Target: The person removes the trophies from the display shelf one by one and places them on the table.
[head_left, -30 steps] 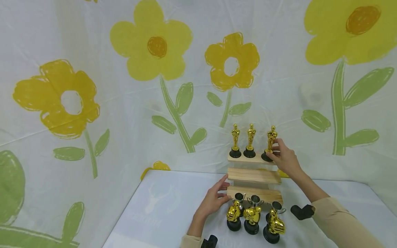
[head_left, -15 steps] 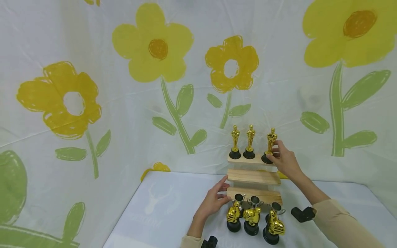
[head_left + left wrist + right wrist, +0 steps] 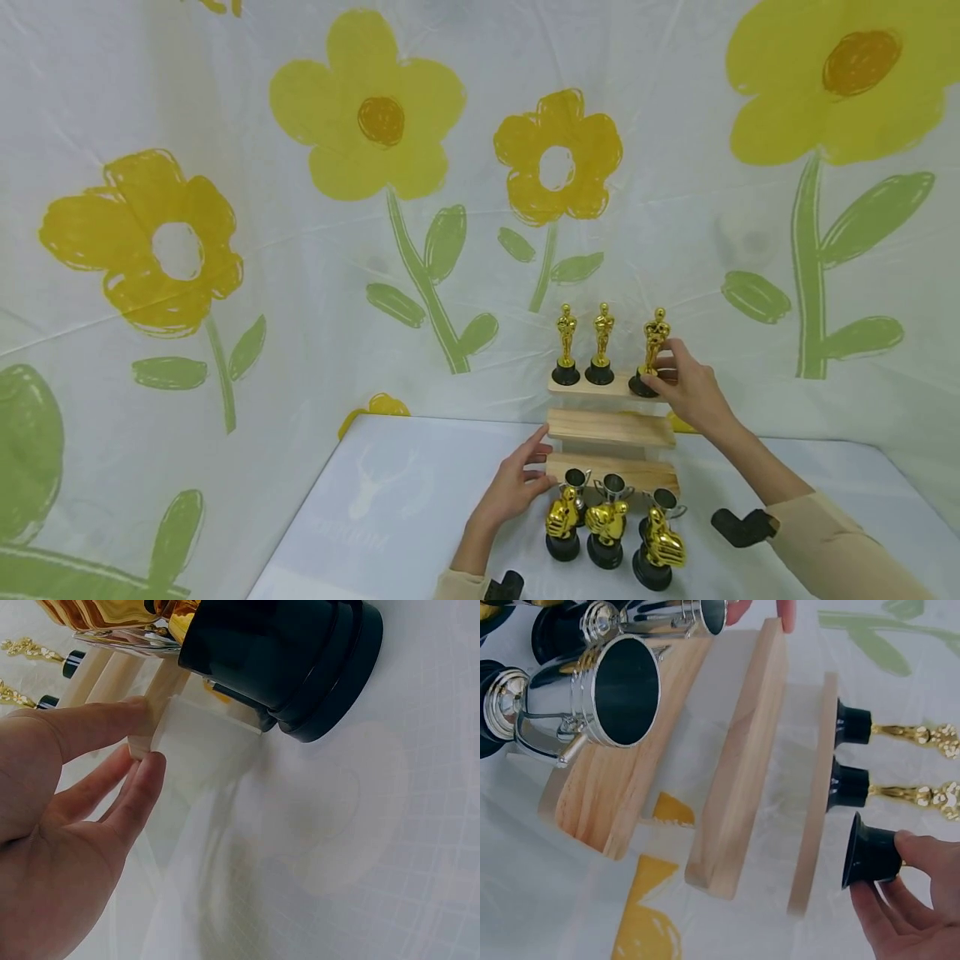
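A three-tier wooden shelf stands at the back of the table. Three gold statuettes on black bases are on its top tier. My right hand pinches the rightmost statuette near its base; in the right wrist view my right hand's fingers curl round that black base at the board's end. My left hand rests with straight fingers against the shelf's left end. In the left wrist view my fingertips touch the pale shelf side.
Silver cups stand on the bottom tier. In front of them on the white table, three gold hand-shaped trophies stand on black bases. Flower-print sheets hang behind and at both sides.
Both hands stay where they were, the right on the rightmost statuette and the left at the shelf's end. Only the head view has shifted slightly.
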`<state>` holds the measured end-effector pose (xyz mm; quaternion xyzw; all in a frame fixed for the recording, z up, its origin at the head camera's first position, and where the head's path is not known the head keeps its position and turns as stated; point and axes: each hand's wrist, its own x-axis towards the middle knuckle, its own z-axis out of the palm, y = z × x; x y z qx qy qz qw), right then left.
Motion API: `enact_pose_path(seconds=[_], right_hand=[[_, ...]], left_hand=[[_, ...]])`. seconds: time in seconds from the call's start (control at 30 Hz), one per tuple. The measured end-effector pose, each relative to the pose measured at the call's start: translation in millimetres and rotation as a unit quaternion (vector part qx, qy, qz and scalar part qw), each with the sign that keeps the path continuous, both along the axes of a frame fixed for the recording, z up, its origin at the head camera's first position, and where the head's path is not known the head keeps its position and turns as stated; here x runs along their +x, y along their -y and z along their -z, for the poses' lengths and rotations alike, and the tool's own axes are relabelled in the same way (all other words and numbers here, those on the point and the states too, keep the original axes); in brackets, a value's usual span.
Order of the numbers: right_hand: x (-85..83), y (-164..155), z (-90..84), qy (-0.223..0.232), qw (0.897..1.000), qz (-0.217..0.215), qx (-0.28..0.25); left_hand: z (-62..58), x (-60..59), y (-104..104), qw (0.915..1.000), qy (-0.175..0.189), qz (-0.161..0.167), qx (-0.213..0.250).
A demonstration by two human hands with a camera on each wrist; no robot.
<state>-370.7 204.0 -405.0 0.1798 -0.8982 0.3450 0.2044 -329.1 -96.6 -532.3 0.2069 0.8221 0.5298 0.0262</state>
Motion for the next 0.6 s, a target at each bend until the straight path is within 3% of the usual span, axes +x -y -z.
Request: enact_pose_path(seconds=[0.6], right_hand=[[41.1, 15, -12.0, -0.038, 0.998, -0.045, 0.002]], left_hand=[[-2.8, 2.8, -1, 1.0000, -0.004, -0.004, -0.007]])
